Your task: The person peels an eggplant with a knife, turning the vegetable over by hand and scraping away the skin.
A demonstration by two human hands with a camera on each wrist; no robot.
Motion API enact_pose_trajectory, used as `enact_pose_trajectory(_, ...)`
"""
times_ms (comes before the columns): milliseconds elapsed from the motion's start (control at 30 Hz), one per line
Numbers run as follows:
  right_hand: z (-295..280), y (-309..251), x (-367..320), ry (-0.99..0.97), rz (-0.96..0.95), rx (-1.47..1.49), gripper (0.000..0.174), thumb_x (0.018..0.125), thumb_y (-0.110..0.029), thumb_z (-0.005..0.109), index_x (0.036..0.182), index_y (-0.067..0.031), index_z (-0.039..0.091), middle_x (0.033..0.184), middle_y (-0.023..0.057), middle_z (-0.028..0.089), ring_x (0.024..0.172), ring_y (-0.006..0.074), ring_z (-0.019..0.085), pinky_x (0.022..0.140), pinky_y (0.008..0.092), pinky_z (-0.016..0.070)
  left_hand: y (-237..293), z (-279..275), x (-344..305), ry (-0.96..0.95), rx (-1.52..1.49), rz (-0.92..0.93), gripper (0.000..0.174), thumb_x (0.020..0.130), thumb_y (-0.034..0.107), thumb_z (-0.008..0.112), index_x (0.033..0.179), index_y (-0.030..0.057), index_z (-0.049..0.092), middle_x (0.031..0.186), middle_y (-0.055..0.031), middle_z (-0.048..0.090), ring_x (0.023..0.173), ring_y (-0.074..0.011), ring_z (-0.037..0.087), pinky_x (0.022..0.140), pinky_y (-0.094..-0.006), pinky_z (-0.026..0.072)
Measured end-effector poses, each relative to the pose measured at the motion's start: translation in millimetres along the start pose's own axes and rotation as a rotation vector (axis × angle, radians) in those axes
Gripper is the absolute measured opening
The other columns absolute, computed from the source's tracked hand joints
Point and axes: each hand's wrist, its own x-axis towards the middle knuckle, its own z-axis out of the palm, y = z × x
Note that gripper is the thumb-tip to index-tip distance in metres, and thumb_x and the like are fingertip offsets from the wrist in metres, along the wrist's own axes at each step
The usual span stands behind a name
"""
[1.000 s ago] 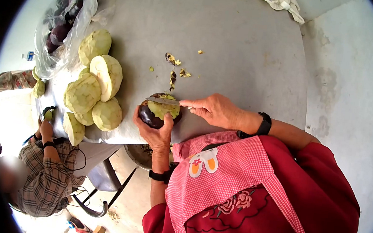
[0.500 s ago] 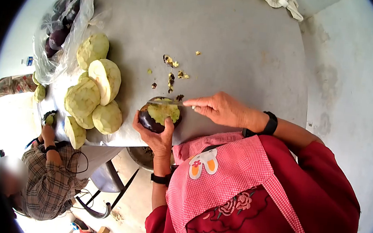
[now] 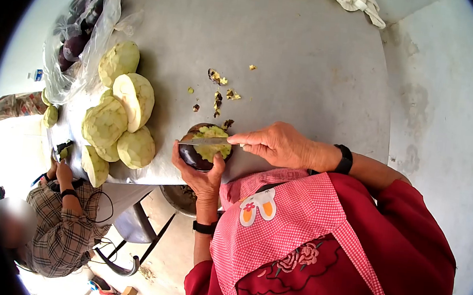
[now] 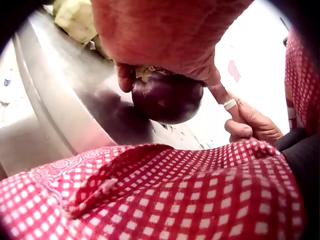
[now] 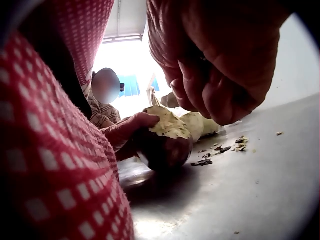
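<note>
Eggplant [image 3: 194,159], one, partly peeled: sitting by the near edge of the table [image 3: 312,69], bared patch facing up. Left hand [image 3: 202,181], nearer: gripping it, thumb opposing fingers. Knife [image 3: 206,141]: crossing the patch, tip pointing left. Right hand [image 3: 276,144]: holding the knife, rightward.

Dark red top [image 3: 409,249], same-colour sleeves [image 3: 388,196] leaving forearms uncovered. Pink embroidered roses [image 3: 298,258], dark wavy line [image 3: 268,293] below. Red-and-white gingham apron [image 3: 313,206], checked straps [image 3: 371,277], white rabbit patch [image 3: 258,207] with orange inner ears, pink flower. Black wristband [image 3: 204,227] near left hand [image 3: 202,183], black wristband [image 3: 343,159] near right hand [image 3: 282,143].
</note>
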Motion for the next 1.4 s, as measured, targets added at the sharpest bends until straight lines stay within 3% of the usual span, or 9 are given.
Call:
enact_pose_trajectory(33, 2, 1, 0, 0.021, -0.046, -0.027, 0.029, 0.097, -0.023, 0.058, 0.125, -0.0204, 0.065, 0.095, 0.0115, 0.072, 0.076, 0.0291, 0.070, 0.065, 0.0350, 0.0551, 3, 1, -2, 0.012, -0.009, 0.007, 0.095, 0.067, 0.035, 0.081, 0.140, -0.0034, 0.034, 0.127, -0.0229, 0.049, 0.113, -0.0369, 0.056, 0.097, -0.0435, 0.0478)
enact_pose_trajectory(167, 3, -1, -3, 0.029, -0.064, -0.098, 0.029, 0.095, -0.024, 0.060, 0.124, -0.0216, 0.065, 0.096, 0.0107, 0.072, 0.078, 0.0290, 0.070, 0.064, 0.0362, 0.0552, -2, 1, -4, -0.013, 0.008, 0.018, 0.095, 0.066, 0.035, 0.081, 0.139, -0.0046, 0.036, 0.126, -0.0236, 0.051, 0.113, -0.0361, 0.057, 0.096, -0.0432, 0.0485)
enact_pose_trajectory(267, 1, -5, -8, 0.053, -0.082, -0.210, 0.031, 0.095, -0.025, 0.060, 0.125, -0.0237, 0.064, 0.090, 0.0093, 0.071, 0.075, 0.0284, 0.069, 0.062, 0.0365, 0.0547, 5, -1, -1, -0.036, -0.036, -0.023, 0.094, 0.065, 0.034, 0.082, 0.138, -0.0045, 0.037, 0.123, -0.0236, 0.053, 0.111, -0.0352, 0.058, 0.096, -0.0421, 0.0491)
enact_pose_trajectory(333, -5, -14, -8, 0.035, -0.095, -0.289, 0.030, 0.095, -0.026, 0.057, 0.125, -0.0276, 0.064, 0.075, 0.0069, 0.068, 0.064, 0.0285, 0.066, 0.058, 0.0402, 0.0515, 13, -3, -2, -0.048, -0.073, -0.074, 0.093, 0.065, 0.032, 0.082, 0.137, -0.0045, 0.037, 0.122, -0.0234, 0.054, 0.110, -0.0349, 0.059, 0.095, -0.0414, 0.0500)
enact_pose_trajectory(967, 2, -6, -8, 0.073, -0.161, -0.273, 0.035, 0.093, -0.021, 0.063, 0.127, -0.0253, 0.063, 0.073, 0.0076, 0.064, 0.064, 0.0270, 0.064, 0.056, 0.0368, 0.0515, 8, 3, 0, -0.033, -0.125, -0.061, 0.090, 0.065, 0.030, 0.082, 0.135, -0.0045, 0.038, 0.119, -0.0213, 0.053, 0.106, -0.0327, 0.060, 0.091, -0.0407, 0.0517)
enact_pose_trajectory(1033, 6, 3, -4, 0.062, -0.016, -0.372, 0.031, 0.096, -0.030, 0.056, 0.127, -0.0309, 0.062, 0.076, 0.0083, 0.067, 0.068, 0.0283, 0.066, 0.058, 0.0405, 0.0514, 9, 1, 0, -0.045, -0.087, -0.051, 0.090, 0.065, 0.031, 0.081, 0.136, -0.0042, 0.037, 0.120, -0.0213, 0.053, 0.106, -0.0327, 0.060, 0.091, -0.0408, 0.0514)
enact_pose_trajectory(1267, 4, 13, -2, 0.126, -0.043, -0.308, 0.031, 0.096, -0.031, 0.056, 0.127, -0.0311, 0.062, 0.080, 0.0096, 0.068, 0.069, 0.0302, 0.066, 0.059, 0.0413, 0.0513, 9, 6, 5, -0.045, -0.163, -0.047, 0.090, 0.066, 0.032, 0.081, 0.137, -0.0035, 0.037, 0.122, -0.0215, 0.053, 0.105, -0.0327, 0.060, 0.091, -0.0404, 0.0514)
enact_pose_trajectory(1333, 3, 10, -2, 0.084, 0.019, -0.275, 0.031, 0.097, -0.029, 0.055, 0.126, -0.0297, 0.063, 0.080, 0.0096, 0.069, 0.069, 0.0311, 0.066, 0.060, 0.0418, 0.0519, 15, 3, 6, -0.053, -0.133, -0.007, 0.082, 0.071, 0.025, 0.078, 0.137, 0.0000, 0.037, 0.122, -0.0180, 0.053, 0.107, -0.0276, 0.059, 0.094, -0.0380, 0.0498)
enact_pose_trajectory(1400, 1, 9, 0, 0.076, 0.014, -0.198, 0.030, 0.097, -0.028, 0.055, 0.126, -0.0288, 0.063, 0.079, 0.0099, 0.069, 0.069, 0.0315, 0.066, 0.061, 0.0418, 0.0522, 9, 5, 5, -0.050, -0.163, -0.036, 0.086, 0.069, 0.028, 0.080, 0.137, -0.0016, 0.037, 0.122, -0.0200, 0.053, 0.108, -0.0302, 0.059, 0.093, -0.0391, 0.0502)
